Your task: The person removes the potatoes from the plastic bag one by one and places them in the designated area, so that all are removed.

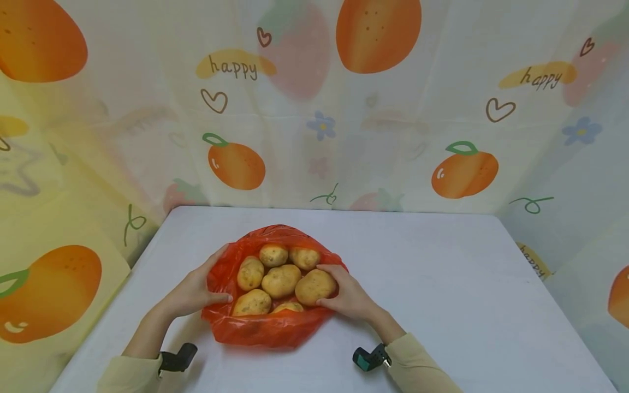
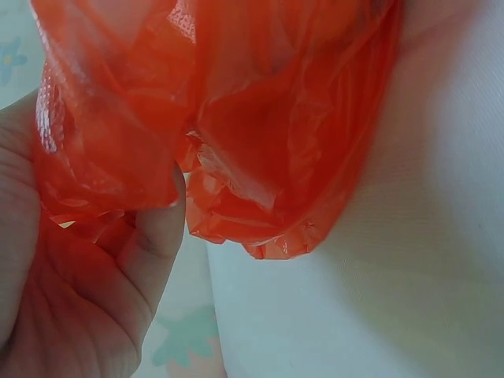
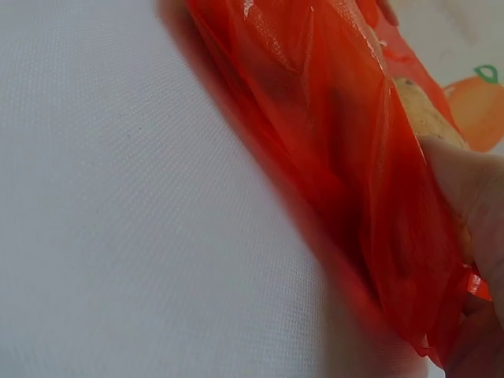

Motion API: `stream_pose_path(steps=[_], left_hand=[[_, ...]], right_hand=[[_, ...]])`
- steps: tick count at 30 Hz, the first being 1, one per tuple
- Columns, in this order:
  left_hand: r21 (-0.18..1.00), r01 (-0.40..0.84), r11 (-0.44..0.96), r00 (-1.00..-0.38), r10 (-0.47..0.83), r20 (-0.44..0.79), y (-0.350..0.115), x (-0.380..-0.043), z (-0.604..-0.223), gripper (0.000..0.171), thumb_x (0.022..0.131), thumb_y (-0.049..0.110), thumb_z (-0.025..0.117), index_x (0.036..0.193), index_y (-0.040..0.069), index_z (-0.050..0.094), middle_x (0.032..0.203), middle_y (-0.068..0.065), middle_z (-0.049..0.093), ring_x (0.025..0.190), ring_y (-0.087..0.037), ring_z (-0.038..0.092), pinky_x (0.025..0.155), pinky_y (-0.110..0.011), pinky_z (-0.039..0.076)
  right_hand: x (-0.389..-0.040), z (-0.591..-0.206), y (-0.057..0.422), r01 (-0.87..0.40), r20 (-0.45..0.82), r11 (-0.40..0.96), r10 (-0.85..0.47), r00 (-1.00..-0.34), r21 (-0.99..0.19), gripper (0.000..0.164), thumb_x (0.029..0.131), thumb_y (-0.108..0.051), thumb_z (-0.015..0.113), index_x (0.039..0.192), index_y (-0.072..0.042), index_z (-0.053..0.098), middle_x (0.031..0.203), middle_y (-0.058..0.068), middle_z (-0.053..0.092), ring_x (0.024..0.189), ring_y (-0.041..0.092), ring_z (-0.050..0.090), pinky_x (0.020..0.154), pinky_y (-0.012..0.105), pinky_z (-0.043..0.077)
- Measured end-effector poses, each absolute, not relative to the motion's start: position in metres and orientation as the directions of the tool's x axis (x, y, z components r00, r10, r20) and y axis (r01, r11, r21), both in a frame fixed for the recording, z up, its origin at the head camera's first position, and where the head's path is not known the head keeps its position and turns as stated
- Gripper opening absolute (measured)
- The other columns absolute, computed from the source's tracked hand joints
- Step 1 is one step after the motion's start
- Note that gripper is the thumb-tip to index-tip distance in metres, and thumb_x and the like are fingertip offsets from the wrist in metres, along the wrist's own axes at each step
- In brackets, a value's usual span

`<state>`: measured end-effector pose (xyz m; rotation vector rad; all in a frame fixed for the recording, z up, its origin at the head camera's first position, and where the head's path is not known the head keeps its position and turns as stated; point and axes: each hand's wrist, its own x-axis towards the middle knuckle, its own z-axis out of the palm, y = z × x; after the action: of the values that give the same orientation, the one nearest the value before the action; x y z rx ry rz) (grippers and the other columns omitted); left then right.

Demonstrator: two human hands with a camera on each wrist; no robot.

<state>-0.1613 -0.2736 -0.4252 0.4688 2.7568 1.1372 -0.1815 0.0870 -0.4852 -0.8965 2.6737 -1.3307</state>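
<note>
A red plastic bag [image 1: 260, 332] lies on the table with its mouth spread wide, and several potatoes [image 1: 281, 281] show inside. My left hand [image 1: 194, 289] holds the bag's left edge, thumb over the rim; in the left wrist view the thumb [image 2: 161, 244] lies against the crumpled film. At the bag's right side, my right hand [image 1: 354, 295] grips a large potato [image 1: 314, 287] between thumb and fingers. That potato is still within the bag's mouth. In the right wrist view, the bag's wall [image 3: 315, 134] hides most of the potatoes, and the right fingers are partly out of frame.
The bag rests on a white table [image 1: 417, 262], left of its middle. A fruit-printed curtain [image 1: 383, 164] hangs behind the far edge and along both sides. Each wrist carries a small dark camera, such as the left one [image 1: 179, 357].
</note>
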Motion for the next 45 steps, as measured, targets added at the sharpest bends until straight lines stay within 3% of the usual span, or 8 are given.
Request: stream_pose_path(steps=[24, 37, 45], left_hand=[[0.707, 0.213, 0.674, -0.948, 0.316, -0.016, -0.274, -0.16, -0.423, 0.105, 0.069, 0.023, 0.081, 0.149, 0.026, 0.012, 0.144, -0.017, 0.034, 0.123, -0.04, 0.041, 0.091, -0.056, 0.044], [0.711, 0.2, 0.674, -0.95, 0.311, -0.028, -0.273, -0.159, -0.422, 0.105, 0.069, 0.023, 0.08, 0.149, 0.026, 0.012, 0.144, -0.018, 0.034, 0.123, -0.041, 0.041, 0.091, -0.056, 0.044], [0.715, 0.211, 0.666, -0.947, 0.32, -0.018, -0.274, -0.159, -0.424, 0.105, 0.069, 0.024, 0.08, 0.149, 0.026, 0.012, 0.145, -0.017, 0.033, 0.124, -0.04, 0.04, 0.092, -0.057, 0.043]], right_hand=[[-0.181, -0.468, 0.087, -0.49, 0.257, 0.448, -0.486, -0.835, -0.748, 0.07, 0.073, -0.031, 0.077, 0.133, -0.02, 0.044, 0.128, -0.004, 0.047, 0.117, 0.015, 0.046, 0.099, 0.042, 0.042], [-0.186, -0.451, 0.098, -0.492, 0.283, 0.445, -0.456, -0.844, -0.748, 0.07, 0.071, -0.027, 0.079, 0.132, -0.016, 0.046, 0.126, -0.002, 0.049, 0.115, 0.014, 0.047, 0.097, 0.039, 0.044], [-0.192, -0.444, 0.111, -0.441, 0.261, 0.41, -0.424, -0.867, -0.798, 0.07, 0.072, -0.02, 0.079, 0.132, -0.015, 0.045, 0.125, 0.001, 0.048, 0.11, 0.016, 0.051, 0.086, 0.031, 0.052]])
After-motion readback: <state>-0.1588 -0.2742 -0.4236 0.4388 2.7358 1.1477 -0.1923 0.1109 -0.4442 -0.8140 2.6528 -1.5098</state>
